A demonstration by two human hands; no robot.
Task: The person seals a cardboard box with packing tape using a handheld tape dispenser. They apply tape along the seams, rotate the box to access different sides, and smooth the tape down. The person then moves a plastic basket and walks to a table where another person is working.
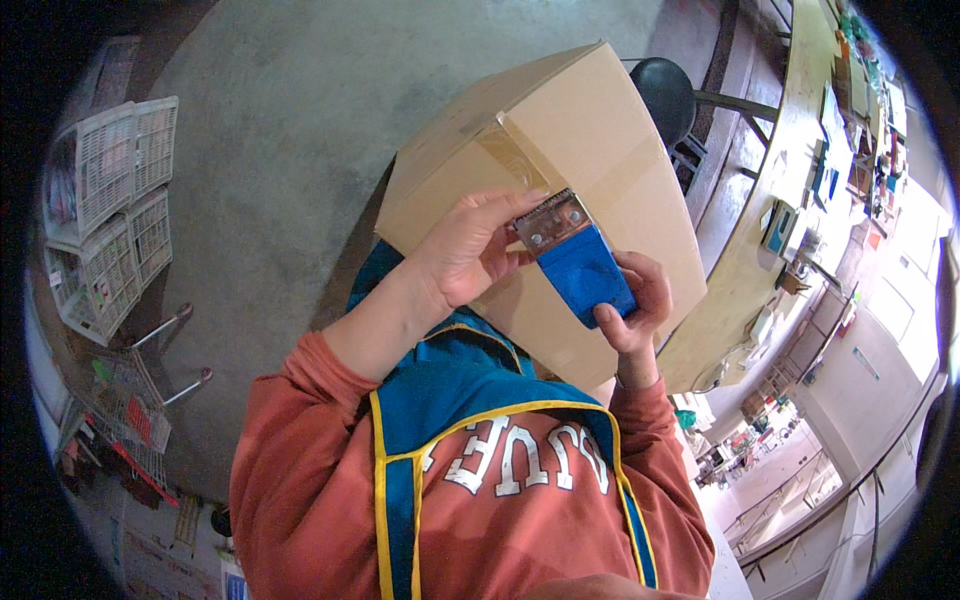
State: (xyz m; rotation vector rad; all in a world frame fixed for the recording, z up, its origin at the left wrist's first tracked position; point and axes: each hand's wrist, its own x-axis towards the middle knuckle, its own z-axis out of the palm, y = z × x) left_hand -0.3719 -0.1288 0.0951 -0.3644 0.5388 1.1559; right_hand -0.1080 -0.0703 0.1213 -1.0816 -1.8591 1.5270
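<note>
A blue hand-held tape dispenser (585, 274) with a toothed metal plate (553, 223) is held over a large cardboard carton (637, 195). My right hand (637, 300) grips its blue end, thumb on the near corner and fingers around the far side. At the metal end, my left hand (480, 244) has its thumb by the teeth and its other fingers partly hidden behind the plate. Tape (514, 154) runs along a seam of the carton, which stands close in front of my blue apron (465, 382).
White plastic crates (105, 172) are stacked at the left, above a wire cart (142, 420). Past the carton stands a black round stool (664, 101). A long workbench (727, 315) bearing various items runs along the right. The floor (262, 127) is bare concrete.
</note>
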